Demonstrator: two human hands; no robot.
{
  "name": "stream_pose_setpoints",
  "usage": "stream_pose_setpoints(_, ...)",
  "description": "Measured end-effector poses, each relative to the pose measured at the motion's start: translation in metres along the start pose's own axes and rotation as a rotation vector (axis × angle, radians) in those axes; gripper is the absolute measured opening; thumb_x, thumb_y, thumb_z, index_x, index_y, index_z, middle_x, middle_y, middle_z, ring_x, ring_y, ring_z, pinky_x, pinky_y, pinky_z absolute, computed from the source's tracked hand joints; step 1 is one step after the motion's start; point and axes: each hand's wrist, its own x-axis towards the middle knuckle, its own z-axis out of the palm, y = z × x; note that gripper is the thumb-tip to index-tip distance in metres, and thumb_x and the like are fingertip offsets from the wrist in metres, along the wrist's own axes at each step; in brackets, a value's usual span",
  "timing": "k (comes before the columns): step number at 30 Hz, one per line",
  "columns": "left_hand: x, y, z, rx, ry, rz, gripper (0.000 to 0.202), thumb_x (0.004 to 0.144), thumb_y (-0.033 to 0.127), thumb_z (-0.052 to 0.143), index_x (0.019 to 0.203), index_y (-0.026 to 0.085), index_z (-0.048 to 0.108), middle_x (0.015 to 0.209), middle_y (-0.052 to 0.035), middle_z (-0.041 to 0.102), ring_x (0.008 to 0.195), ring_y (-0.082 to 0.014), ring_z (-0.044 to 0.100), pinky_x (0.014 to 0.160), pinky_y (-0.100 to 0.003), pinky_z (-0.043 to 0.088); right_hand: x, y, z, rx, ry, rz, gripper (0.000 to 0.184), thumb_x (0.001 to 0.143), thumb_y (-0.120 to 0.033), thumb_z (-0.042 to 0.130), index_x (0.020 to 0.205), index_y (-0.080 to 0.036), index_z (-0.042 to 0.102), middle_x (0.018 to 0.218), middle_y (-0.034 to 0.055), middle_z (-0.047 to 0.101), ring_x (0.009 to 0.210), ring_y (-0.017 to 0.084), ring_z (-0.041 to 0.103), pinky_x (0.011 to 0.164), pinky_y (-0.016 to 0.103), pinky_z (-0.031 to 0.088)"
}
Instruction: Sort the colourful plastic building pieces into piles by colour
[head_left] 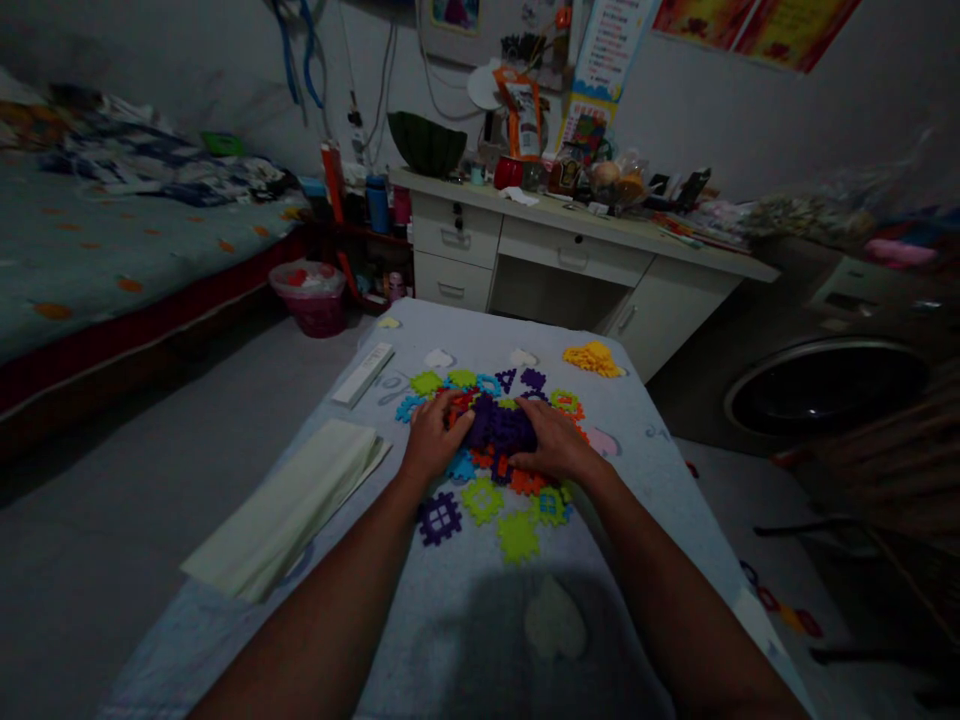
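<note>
Both my hands rest on a heap of square interlocking plastic tiles in the middle of a grey-blue covered table [465, 640]. My left hand [433, 437] has its fingers curled onto red tiles at the heap's left side. My right hand [551, 440] lies over a joined block of purple tiles [499, 425], fingers wrapped on it. Loose tiles lie around: a purple one [439, 517], green ones [517, 535], and a yellow cluster [592, 358] at the far right.
A folded pale cloth [289, 505] and a white box [363, 374] lie on the table's left side. Beyond stand a cluttered white desk [570, 250], a pink bin [311, 297], a bed [112, 250] at left and a washing machine [832, 380] at right.
</note>
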Motion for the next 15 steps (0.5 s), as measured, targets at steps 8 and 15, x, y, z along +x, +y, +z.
stream_pose_setpoints(8, -0.003, 0.004, -0.003, 0.307, 0.049, 0.032, 0.027, 0.082, 0.028, 0.056, 0.107, 0.024, 0.067, 0.105, -0.007, 0.072, 0.108, -0.0287, 0.061, 0.111, -0.053, 0.027, 0.013, 0.031, -0.007, -0.097, 0.079, 0.207, 0.085, 0.076, -0.036, 0.069, 0.15, -0.014, 0.034, 0.144, 0.0206, 0.048, 0.132, 0.034, 0.047, 0.108, 0.047, 0.037)
stream_pose_setpoints(15, 0.0, -0.012, -0.002, 0.067, 0.198, -0.059, 0.037, 0.084, 0.028, 0.054, 0.119, 0.022, 0.061, 0.109, -0.012, 0.069, 0.108, -0.0329, 0.06, 0.101, -0.054, 0.038, 0.006, -0.009, 0.002, 0.186, 0.195, -0.027, 0.077, 0.079, -0.032, 0.067, 0.147, -0.015, 0.037, 0.145, 0.0181, 0.047, 0.134, 0.029, 0.045, 0.113, 0.047, 0.033)
